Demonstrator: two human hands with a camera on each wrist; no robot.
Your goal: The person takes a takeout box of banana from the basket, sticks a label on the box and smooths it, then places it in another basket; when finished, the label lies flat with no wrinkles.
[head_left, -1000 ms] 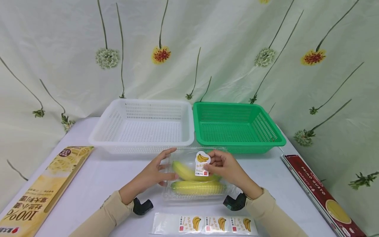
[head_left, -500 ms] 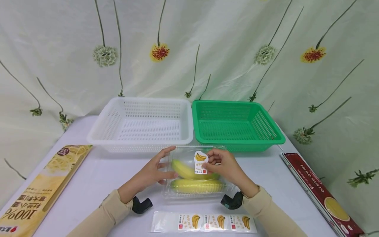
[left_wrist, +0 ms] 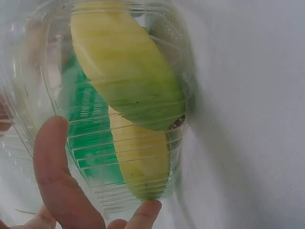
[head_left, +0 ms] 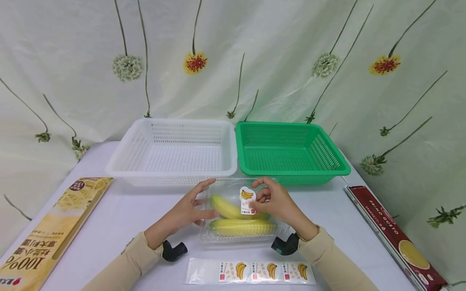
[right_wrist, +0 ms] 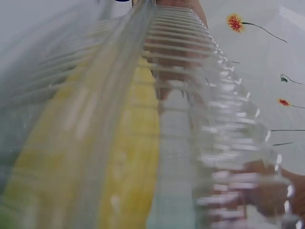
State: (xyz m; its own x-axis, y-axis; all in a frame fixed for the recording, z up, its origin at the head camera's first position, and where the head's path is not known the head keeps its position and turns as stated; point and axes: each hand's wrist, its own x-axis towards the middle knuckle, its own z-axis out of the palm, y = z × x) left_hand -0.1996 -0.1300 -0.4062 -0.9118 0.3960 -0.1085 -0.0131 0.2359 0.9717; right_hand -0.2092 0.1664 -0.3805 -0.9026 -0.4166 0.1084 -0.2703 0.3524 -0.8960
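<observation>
A clear plastic clamshell box lies on the table with yellow-green bananas inside. My left hand holds the box's left end, thumb over the lid and fingers spread along the side. In the left wrist view fingertips touch its ribbed wall beside the greenish banana. Over the lid, my right hand pinches the right edge of a white banana sticker, thumb on its front and index finger raised. The right wrist view shows the box wall and a blurred banana; the sticker is hidden there.
A sticker strip lies in front of the box. Behind it stand a white basket and a green basket. A yellow pasta pack lies at left, a red spaghetti box at right.
My right index finger has lifted away from the sticker, which now sits slightly tilted and a touch further right. My left hand and the box stay in place.
</observation>
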